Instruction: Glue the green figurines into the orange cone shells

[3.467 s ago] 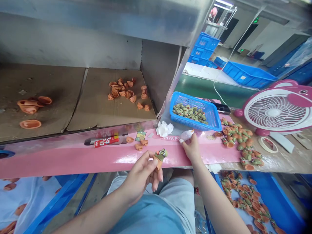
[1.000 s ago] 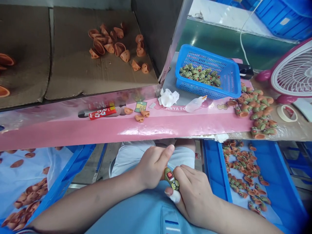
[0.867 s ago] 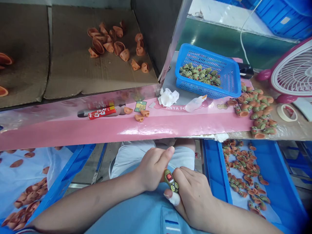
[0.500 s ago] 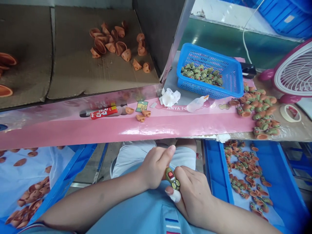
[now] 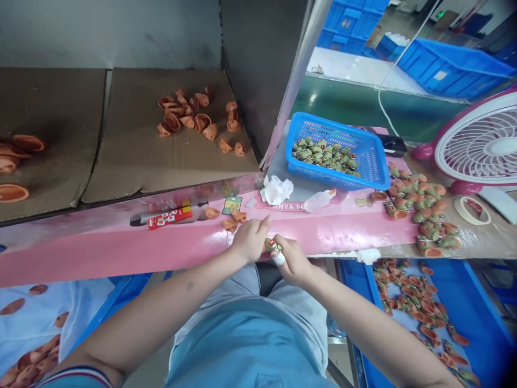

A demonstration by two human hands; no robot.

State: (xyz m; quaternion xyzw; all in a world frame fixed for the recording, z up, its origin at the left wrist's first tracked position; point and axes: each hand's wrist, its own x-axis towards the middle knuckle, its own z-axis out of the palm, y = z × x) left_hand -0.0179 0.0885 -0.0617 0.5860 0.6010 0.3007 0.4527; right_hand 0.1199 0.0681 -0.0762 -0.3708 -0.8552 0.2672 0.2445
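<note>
Pink board [image 5: 343, 229], hands [image 5: 291, 254] half-hiding probable figurine [image 5: 271, 245]

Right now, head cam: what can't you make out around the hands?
All in the head view:
Green figure: partly hidden by the left hand and right hand.
White wrap on the right hand: too small to tell its material.
Red packet: print too small to read.
Fan: cut off by the right edge.

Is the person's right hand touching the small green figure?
Touching: the head view shows the small green figure pinched against the white-wrapped fingertip of the right hand.
</note>
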